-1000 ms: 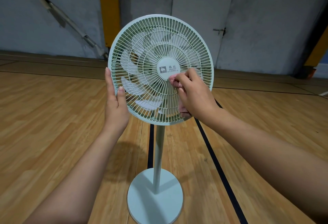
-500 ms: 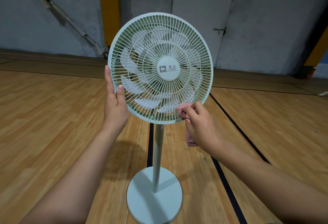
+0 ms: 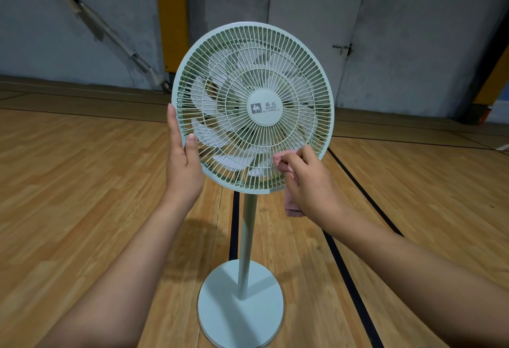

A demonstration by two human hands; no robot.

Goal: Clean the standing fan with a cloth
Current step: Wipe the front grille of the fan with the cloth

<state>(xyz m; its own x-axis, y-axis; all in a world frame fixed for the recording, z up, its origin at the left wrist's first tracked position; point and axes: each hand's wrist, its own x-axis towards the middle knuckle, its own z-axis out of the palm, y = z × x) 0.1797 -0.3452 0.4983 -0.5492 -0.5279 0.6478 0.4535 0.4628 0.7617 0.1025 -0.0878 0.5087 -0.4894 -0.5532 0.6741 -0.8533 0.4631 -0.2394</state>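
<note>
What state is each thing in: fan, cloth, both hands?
fan: upright, blades not spinning.
cloth: bunched, pressed to the fan's lower right, tail hanging below.
left hand: fingers straight, steadying the fan's left rim, thumb on the front.
right hand: pinches the cloth.

Right hand [image 3: 311, 185] with cloth [image 3: 279, 160], down from hub [image 3: 265, 110] to lower grille [image 3: 245, 174].

fan [image 3: 264, 112] on floor [image 3: 82, 182] | L hand [image 3: 183, 165] at grille's left edge | R hand [image 3: 311, 185] w/ cloth [image 3: 281, 160] at lower right
</note>
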